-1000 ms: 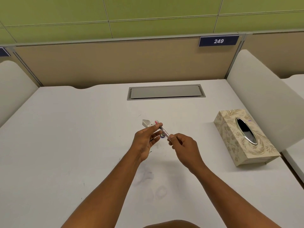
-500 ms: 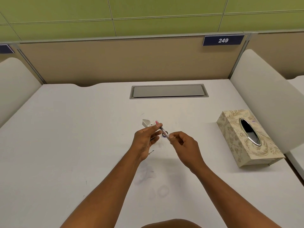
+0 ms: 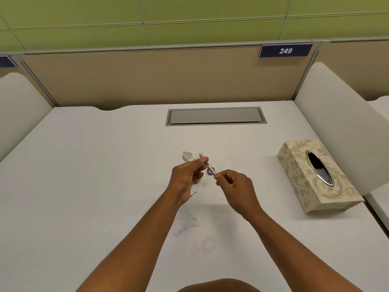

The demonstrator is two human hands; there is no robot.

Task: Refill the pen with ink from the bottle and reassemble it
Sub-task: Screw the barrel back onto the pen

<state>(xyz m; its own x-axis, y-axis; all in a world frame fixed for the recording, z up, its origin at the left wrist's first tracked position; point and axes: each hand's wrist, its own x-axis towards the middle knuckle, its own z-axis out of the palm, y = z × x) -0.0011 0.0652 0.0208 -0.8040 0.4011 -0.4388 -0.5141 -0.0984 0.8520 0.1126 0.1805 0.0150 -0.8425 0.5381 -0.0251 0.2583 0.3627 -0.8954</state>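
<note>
While both hands meet above the middle of the white desk (image 3: pixel 84 186), a slim pen (image 3: pixel 208 166) runs slantwise between them — pink at its far end, clear along the barrel.

Left hand (image 3: pixel 185 178): fingers curled, thumb and forefinger pinching the far, upper part of the pen near the pink tip. A trace of yellow shows under its lower fingers; what it belongs to cannot be told.

Right hand (image 3: pixel 235 186): fingers curled, fingertips pinching the near, lower end of the pen. Neither hand rests on the desk surface.

Pen: held clear of the desk, tilted from upper left to lower right, gripped at both ends, its middle bare.

Small dark ring-shaped item (image 3: pixel 211 170): on the desk right behind the pen's middle, partly hidden by it — possibly the mouth of the ink bottle, too small to be sure.

White scrap (image 3: pixel 188 156), paper or tissue: on the desk just beyond the left hand's fingers.

Thin short metal piece (image 3: pixel 193 194): lying on the desk beside the left wrist.

Tissue box (image 3: pixel 315 175), cream with leaf pattern and oval opening: on the right part of the desk, well apart from the hands.

Grey cable hatch (image 3: pixel 215 116): set into the desk at the far side, closed.

Faint ink smudges (image 3: pixel 189 222): on the desk between the forearms.

Number plate (image 3: pixel 285 50) reading 249: on the partition behind.
</note>
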